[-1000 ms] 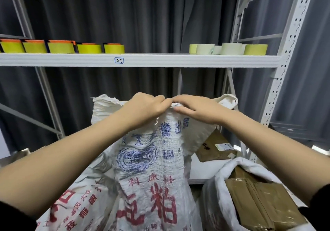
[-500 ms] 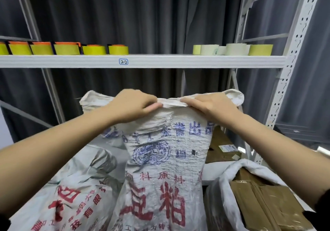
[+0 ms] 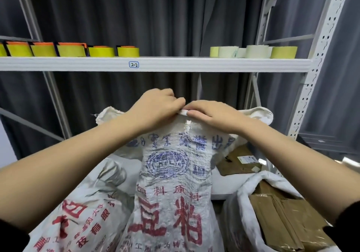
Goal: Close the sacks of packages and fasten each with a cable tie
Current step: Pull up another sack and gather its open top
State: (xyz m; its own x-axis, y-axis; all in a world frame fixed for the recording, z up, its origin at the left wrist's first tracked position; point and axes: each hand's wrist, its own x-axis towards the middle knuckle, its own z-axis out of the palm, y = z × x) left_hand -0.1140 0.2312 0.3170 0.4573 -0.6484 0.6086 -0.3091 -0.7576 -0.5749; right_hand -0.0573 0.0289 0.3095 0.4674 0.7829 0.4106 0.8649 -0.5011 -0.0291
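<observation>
A white woven sack with blue and red print stands upright in the middle, its mouth pulled up. My left hand grips the top edge of the sack, fingers curled over the rim. My right hand grips the same edge right beside it, thumb against the fabric, so both hands meet at the centre of the mouth. The sack's corners flare out to either side behind my hands. What is inside this sack is hidden. No cable tie is visible.
An open white sack of brown packages sits at lower right. Another printed sack lies lower left. A brown parcel rests on the low shelf. The upper shelf carries tape rolls. A rack post rises at right.
My hands were spread apart along the sack's rim half a second ago and have come back together at its centre, bunching the top edge. The sack's mouth is held a little higher.
</observation>
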